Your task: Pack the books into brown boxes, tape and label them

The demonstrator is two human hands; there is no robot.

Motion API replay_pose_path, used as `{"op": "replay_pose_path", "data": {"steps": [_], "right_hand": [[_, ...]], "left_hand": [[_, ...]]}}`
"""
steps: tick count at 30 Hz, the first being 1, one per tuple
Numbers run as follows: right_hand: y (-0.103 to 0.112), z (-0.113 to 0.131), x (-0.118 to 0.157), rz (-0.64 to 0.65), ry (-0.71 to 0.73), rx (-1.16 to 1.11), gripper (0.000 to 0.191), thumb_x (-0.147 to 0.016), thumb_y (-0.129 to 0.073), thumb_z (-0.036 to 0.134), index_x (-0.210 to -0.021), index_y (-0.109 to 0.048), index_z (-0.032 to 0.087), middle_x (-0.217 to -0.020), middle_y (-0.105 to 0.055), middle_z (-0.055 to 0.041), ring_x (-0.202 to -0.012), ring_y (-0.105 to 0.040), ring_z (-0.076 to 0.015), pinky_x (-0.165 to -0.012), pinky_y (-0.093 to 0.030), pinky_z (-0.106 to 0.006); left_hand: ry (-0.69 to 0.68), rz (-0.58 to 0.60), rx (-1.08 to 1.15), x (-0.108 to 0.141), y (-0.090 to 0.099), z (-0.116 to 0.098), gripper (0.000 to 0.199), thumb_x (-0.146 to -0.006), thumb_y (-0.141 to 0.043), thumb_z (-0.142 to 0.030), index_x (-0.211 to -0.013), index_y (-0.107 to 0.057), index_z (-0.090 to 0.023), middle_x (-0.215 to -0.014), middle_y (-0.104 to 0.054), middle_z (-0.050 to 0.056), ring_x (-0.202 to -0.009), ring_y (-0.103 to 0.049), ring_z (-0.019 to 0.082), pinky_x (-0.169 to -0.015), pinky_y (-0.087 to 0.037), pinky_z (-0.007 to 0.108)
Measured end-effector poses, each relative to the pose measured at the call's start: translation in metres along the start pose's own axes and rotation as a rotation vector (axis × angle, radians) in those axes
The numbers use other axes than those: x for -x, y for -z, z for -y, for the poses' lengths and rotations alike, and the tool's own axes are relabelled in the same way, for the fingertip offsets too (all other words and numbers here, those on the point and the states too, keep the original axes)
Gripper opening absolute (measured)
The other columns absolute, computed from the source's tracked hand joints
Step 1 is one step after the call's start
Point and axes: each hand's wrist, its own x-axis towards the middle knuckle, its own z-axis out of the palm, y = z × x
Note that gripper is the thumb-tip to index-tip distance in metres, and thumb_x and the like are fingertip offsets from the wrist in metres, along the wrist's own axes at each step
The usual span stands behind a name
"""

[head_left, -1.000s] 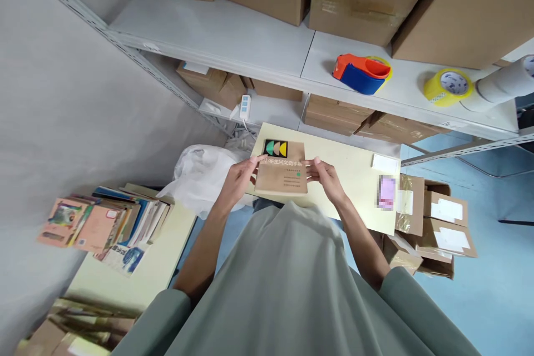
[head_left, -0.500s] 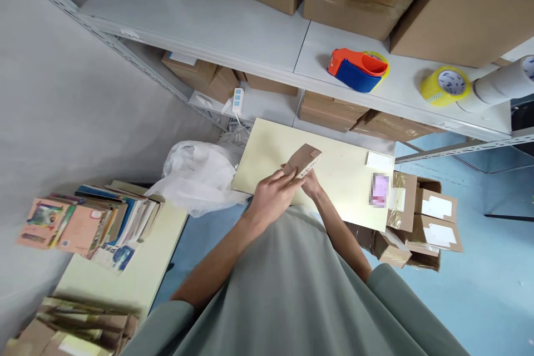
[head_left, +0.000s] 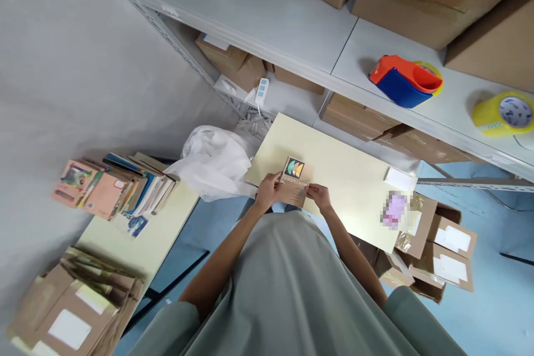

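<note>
Left hand [head_left: 268, 191] and right hand [head_left: 320, 197]: fingers grasping opposite side edges of brown rectangular paper book [head_left: 297, 193], black-panelled cover up. Risk, as judged: hold looks light, at edges only; if one side loosens, book could swing or drop past near edge of pale-yellow rectangular tabletop [head_left: 346, 189]. Book lies between both hands' fingers, at tabletop's near edge, toward its left end; whether touching tabletop, cannot tell. Crumpled whitish plastic bag [head_left: 214, 164], just beside tabletop's left end, might snag left hand.
</note>
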Motion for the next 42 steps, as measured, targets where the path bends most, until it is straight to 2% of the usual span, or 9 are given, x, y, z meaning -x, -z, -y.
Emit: {"op": "replay_pose_path", "data": {"steps": [4, 10, 15, 22, 26, 29, 35, 39, 42], "right_hand": [[-0.013, 0.015, -0.019, -0.027, 0.046, 0.039, 0.068, -0.047, -0.101, 0.072, -0.086, -0.081, 0.02, -0.087, -0.086, -0.0076, -0.093, -0.085, -0.0327, -0.097, -0.072, -0.052], [-0.047, 0.06, -0.059, -0.077, 0.231, 0.123, 0.067, -0.064, -0.094, 0.073, -0.099, -0.08, 0.017, -0.098, -0.087, -0.0112, -0.108, -0.083, -0.0352, -0.1, -0.071, -0.051], [-0.073, 0.082, -0.062, -0.131, 0.296, 0.287, 0.057, -0.075, -0.086, 0.063, -0.11, -0.08, 0.018, -0.12, -0.086, -0.0143, -0.12, -0.08, -0.0351, -0.105, -0.069, -0.048], [-0.107, 0.069, -0.032, -0.086, 0.246, 0.347, 0.053, -0.073, -0.088, 0.063, -0.105, -0.08, 0.022, -0.116, -0.087, -0.0108, -0.114, -0.082, -0.0307, -0.106, -0.066, -0.047], [-0.133, 0.066, -0.023, -0.059, 0.217, 0.389, 0.051, -0.072, -0.09, 0.063, -0.101, -0.08, 0.023, -0.109, -0.088, -0.0087, -0.106, -0.082, -0.0286, -0.103, -0.067, -0.048], [-0.159, 0.074, -0.02, -0.016, 0.235, 0.434, 0.048, -0.074, -0.089, 0.062, -0.102, -0.08, 0.024, -0.109, -0.088, -0.0077, -0.108, -0.083, -0.0286, -0.105, -0.067, -0.049], [-0.234, 0.105, -0.007, 0.175, 0.411, 0.471, 0.046, -0.084, -0.088, 0.064, -0.107, -0.084, 0.024, -0.118, -0.087, -0.0099, -0.117, -0.081, -0.0308, -0.111, -0.065, -0.047], [-0.282, 0.134, 0.021, 0.416, 0.527, 0.526, 0.05, -0.09, -0.085, 0.065, -0.122, -0.085, 0.026, -0.136, -0.083, -0.0098, -0.131, -0.077, -0.0318, -0.118, -0.06, -0.049], [-0.308, 0.148, 0.055, 0.553, 0.633, 0.638, 0.067, -0.089, -0.089, 0.065, -0.146, -0.076, 0.032, -0.155, -0.073, -0.0077, -0.147, -0.067, -0.0342, -0.128, -0.05, -0.053]], "left_hand": [[-0.042, -0.032, -0.087, -0.02, 0.006, 0.006, 0.055, -0.091, -0.059, -0.006, -0.143, -0.075, -0.018, -0.131, -0.077, 0.015, -0.112, -0.078, 0.027, -0.105, -0.063, 0.039], [-0.13, -0.093, -0.073, -0.07, 0.051, -0.004, 0.062, -0.093, -0.052, -0.001, -0.152, -0.069, -0.013, -0.149, -0.073, 0.019, -0.132, -0.074, 0.031, -0.119, -0.058, 0.042], [-0.231, -0.177, -0.068, -0.071, 0.086, 0.0, 0.068, -0.096, -0.057, -0.005, -0.163, -0.059, -0.017, -0.171, -0.058, 0.017, -0.161, -0.054, 0.032, -0.134, -0.045, 0.05], [-0.044, -0.366, -0.196, -0.028, 0.146, 0.081, 0.077, -0.093, -0.08, -0.04, -0.159, -0.057, -0.007, -0.179, -0.042, 0.029, -0.173, -0.026, 0.05, -0.14, -0.02, 0.071], [0.033, -0.459, -0.129, -0.019, 0.174, 0.132, 0.025, -0.098, -0.067, -0.042, -0.108, -0.078, -0.022, -0.134, -0.079, 0.02, -0.146, -0.063, 0.045, -0.134, -0.034, 0.07], [0.052, -0.473, -0.126, -0.018, 0.198, 0.149, 0.024, -0.1, -0.06, -0.039, -0.09, -0.076, -0.024, -0.102, -0.082, 0.016, -0.116, -0.076, 0.04, -0.12, -0.051, 0.066], [0.031, -0.591, 0.056, -0.013, 0.257, 0.123, 0.026, -0.102, -0.063, -0.039, -0.103, -0.079, -0.018, -0.104, -0.085, 0.01, -0.092, -0.08, 0.027, -0.094, -0.06, 0.038], [0.0, -0.7, 0.243, -0.012, 0.295, 0.096, 0.021, -0.101, -0.066, -0.041, -0.104, -0.074, -0.022, -0.098, -0.082, 0.006, -0.092, -0.08, 0.024, -0.087, -0.061, 0.032], [-0.038, -0.798, 0.294, -0.013, 0.314, 0.087, 0.037, -0.102, -0.067, -0.038, -0.134, -0.066, -0.02, -0.098, -0.079, 0.004, -0.089, -0.077, 0.022, -0.087, -0.06, 0.032]]}}
